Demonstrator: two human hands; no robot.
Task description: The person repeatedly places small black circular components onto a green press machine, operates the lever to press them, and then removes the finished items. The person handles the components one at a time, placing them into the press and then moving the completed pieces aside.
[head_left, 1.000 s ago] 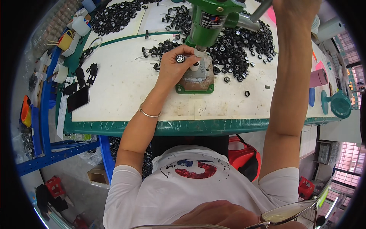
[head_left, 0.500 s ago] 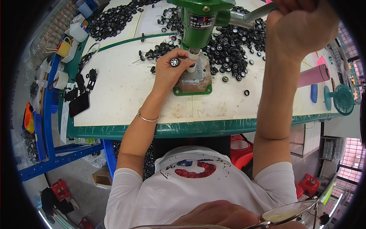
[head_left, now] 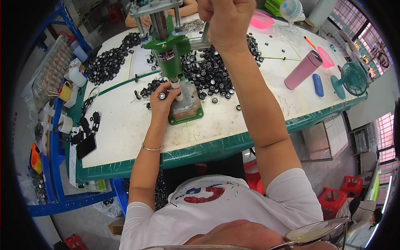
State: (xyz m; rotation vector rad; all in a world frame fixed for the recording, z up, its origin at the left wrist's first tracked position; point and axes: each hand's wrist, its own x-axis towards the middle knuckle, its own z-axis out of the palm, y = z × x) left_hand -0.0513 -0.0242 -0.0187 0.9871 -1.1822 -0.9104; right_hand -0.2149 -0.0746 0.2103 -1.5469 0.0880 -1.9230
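A green hand press (head_left: pixel 168 62) stands on the table, its steel base plate (head_left: pixel 189 109) bolted to a green foot. My left hand (head_left: pixel 161 107) is at the press, fingers closed around a small black toy wheel (head_left: pixel 162 96) with a silver hub. The thumb and fingertips reach to a white cylindrical piece (head_left: pixel 176 84) under the ram; what they pinch there is partly hidden. Raised at the upper middle, my right hand (head_left: pixel 231 25) is closed around the end of the press lever (head_left: pixel 205 34).
Piles of black wheels (head_left: pixel 208 75) lie behind and beside the press. On the right stand a pink bottle (head_left: pixel 303 70), a blue phone-like object (head_left: pixel 318 85) and a green fan (head_left: pixel 353 79). A black phone (head_left: pixel 86 146) lies left. Another person's arms (head_left: pixel 189 7) rest across the table.
The view has tilted up and turned, showing the far side of the table and another person's arms. My left hand stays at the press and my right hand stays on the lever.
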